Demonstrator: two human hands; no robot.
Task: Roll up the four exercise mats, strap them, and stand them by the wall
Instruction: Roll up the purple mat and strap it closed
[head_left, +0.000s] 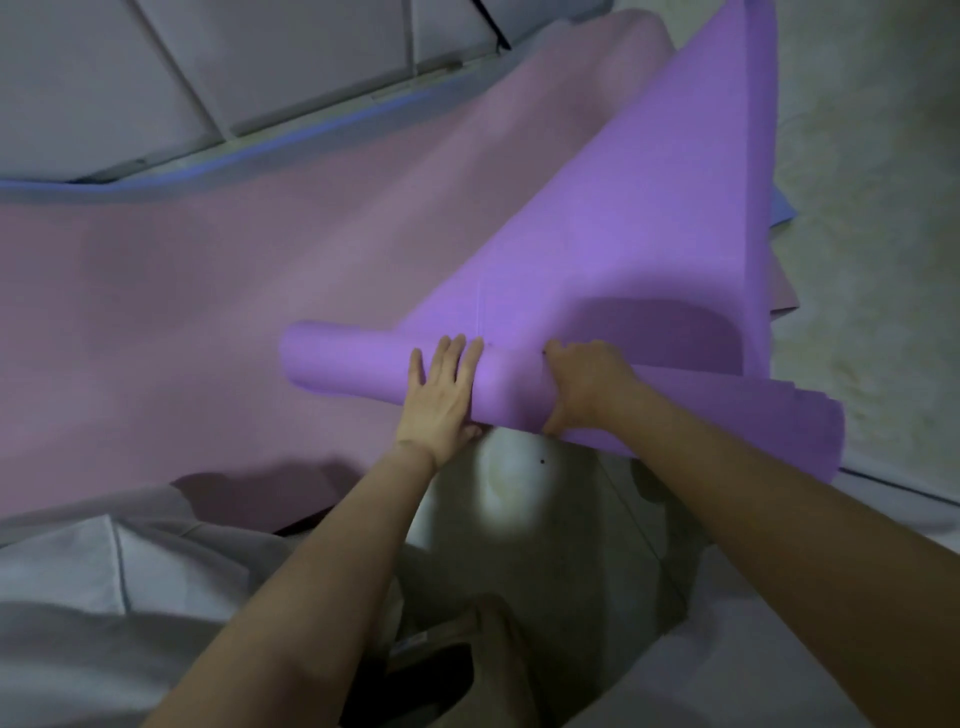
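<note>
Grey tiles far up and left of the grip, with thin lines between. Fluffy pale rug well off to the right. White cloth down and to the left. Shiny floor just below the grip, bright spot of light on it.

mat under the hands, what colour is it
The mat is plain purple, clearest in the head view.

Both bare forearms are stretched forward. The left hand is laid flat, fingers straight and close together, on the purple mat roll. The right hand is curled over that roll, thumb tucked beneath.
</note>
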